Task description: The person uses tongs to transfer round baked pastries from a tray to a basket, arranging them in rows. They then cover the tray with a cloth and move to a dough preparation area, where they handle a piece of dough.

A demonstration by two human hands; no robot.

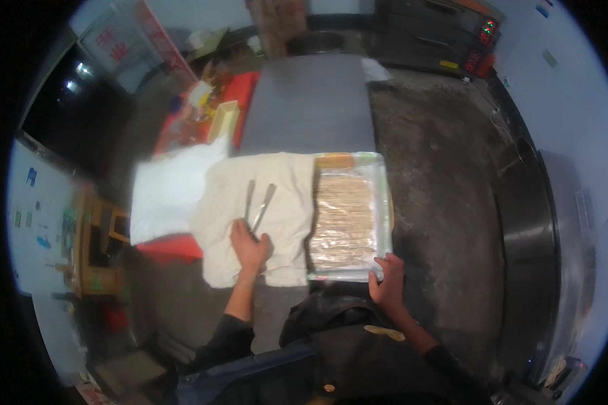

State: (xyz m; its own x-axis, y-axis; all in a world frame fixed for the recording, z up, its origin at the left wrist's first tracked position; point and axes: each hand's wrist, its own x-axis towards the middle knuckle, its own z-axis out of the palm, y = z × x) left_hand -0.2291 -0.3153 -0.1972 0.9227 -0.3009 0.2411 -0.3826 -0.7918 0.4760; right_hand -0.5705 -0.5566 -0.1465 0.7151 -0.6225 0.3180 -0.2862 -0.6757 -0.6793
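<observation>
My left hand [247, 246] is over a cream cloth [291, 197], holding the lower end of a pair of metal tongs [261, 206]. The two arms of the tongs spread apart, pointing away from me. At the near right corner of a shallow box [383, 202], my right hand [389, 283] grips the rim, thumb on the inner side. Rows of thin brown sticks, perhaps skewers [345, 217], lie in the box under shiny clear plastic film. The cloth reaches up to the box's left side, and whether it covers part of the box cannot be told.
A white cloth [167, 190] lies to the left on a red surface [169, 250]. Beyond it are a cream plastic basket [224, 121] and blurred bagged items. A grey tabletop [309, 106] extends ahead. Dark oven-like equipment [435, 38] stands far right; a dark metal unit [527, 243] lines the right wall.
</observation>
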